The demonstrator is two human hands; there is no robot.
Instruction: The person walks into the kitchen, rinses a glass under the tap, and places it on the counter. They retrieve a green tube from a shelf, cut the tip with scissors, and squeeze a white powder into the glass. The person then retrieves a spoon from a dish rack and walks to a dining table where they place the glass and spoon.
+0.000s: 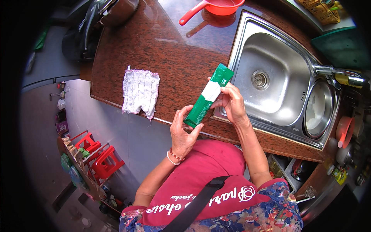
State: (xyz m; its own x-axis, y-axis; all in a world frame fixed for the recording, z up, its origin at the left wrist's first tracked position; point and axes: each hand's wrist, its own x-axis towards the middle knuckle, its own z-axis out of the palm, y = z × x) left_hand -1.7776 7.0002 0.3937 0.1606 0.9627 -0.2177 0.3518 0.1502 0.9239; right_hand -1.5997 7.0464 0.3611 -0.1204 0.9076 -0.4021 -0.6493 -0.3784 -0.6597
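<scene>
Green plastic wraps a long, slim packet with a white label around its middle, held slantwise, far end to the right, over the near edge of a reddish-brown speckled counter. The left hand, with beaded bracelets at its wrist, pinches the packet's near end between thumb and fingers. The right hand grips its right edge beside the label, thumb and fingers closed on it. To the left, a crumpled white cloth lies at the counter's edge. To the right is a steel sink; at the far side, a red long-handled bowl.
</scene>
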